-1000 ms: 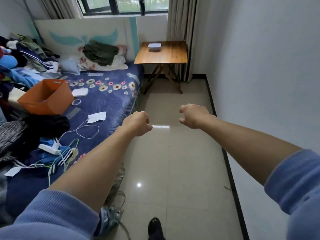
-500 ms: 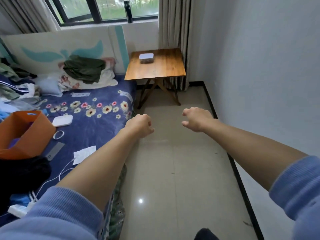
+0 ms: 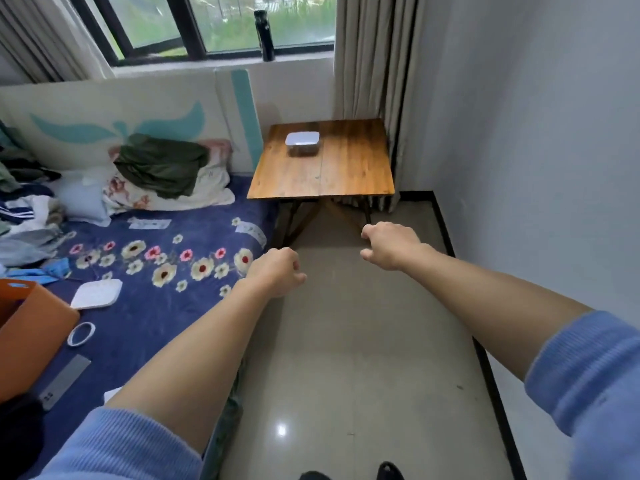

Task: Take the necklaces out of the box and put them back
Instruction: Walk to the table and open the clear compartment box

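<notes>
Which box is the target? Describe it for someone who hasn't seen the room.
Find the wooden folding table under the window, between the bed and the curtain. The box sits alone near its far left corner: small, clear-sided, with a pale rounded lid.

We see a narrow bedroom with a glossy beige tiled floor [image 3: 363, 341] that catches a small bright glint of light, and a plain white wall [image 3: 536, 150] on the right edged by a dark baseboard [image 3: 485, 358]. At the far end a dark-framed window [image 3: 214, 26] lets in daylight over greenery, with pale curtains [image 3: 367, 64] hanging at both sides and a dark bottle [image 3: 264, 34] on the sill. We find a wooden folding table [image 3: 346, 168] below it, just beside a bed [image 3: 166, 299] with a blue floral cover, a cream and teal headboard [image 3: 114, 123] and piled clothes [image 3: 162, 164].
</notes>
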Demonstrator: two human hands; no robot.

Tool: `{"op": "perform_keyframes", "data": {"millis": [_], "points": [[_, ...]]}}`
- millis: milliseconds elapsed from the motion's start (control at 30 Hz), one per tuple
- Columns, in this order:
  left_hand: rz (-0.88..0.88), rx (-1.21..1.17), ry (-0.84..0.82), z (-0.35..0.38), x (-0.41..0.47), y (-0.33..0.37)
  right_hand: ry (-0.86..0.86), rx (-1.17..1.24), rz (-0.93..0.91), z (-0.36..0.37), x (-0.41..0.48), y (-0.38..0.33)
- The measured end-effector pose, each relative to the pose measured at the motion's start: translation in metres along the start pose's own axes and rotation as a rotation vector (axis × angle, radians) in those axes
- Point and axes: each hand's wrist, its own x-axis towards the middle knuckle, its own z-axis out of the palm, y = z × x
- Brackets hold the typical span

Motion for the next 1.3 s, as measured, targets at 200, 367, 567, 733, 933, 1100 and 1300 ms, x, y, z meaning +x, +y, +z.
{"op": "perform_keyframes", "data": {"millis": [200, 367, 567, 733, 933, 1100, 1300], "points": [[-0.045, -0.021, -0.019, -0.026, 0.124, -0.024, -0.049, -0.031, -0.058, -0.009, 0.135, 0.008], [-0.038, -0.08, -0.037, -0.046, 0.247, -0.055, -0.053, 0.017, -0.025, -0.012, 0.255, 0.012], [-0.034, -0.068, -0.069, -0.101, 0.381, -0.081, -0.062, 0.069, 0.022, -0.036, 0.378, 0.011], [-0.025, -0.082, -0.083, -0.128, 0.478, -0.092, -0.054, 0.07, 0.045, -0.055, 0.475, 0.022], [-0.074, -0.115, -0.11, -0.132, 0.593, -0.108, -0.075, 0.091, 0.035, -0.05, 0.598, 0.039], [-0.142, -0.182, -0.155, -0.135, 0.679, -0.12, -0.128, 0.101, 0.0, -0.035, 0.701, 0.056], [-0.238, -0.316, -0.21, -0.116, 0.757, -0.149, -0.242, 0.051, -0.063, -0.008, 0.795, 0.063]]}}
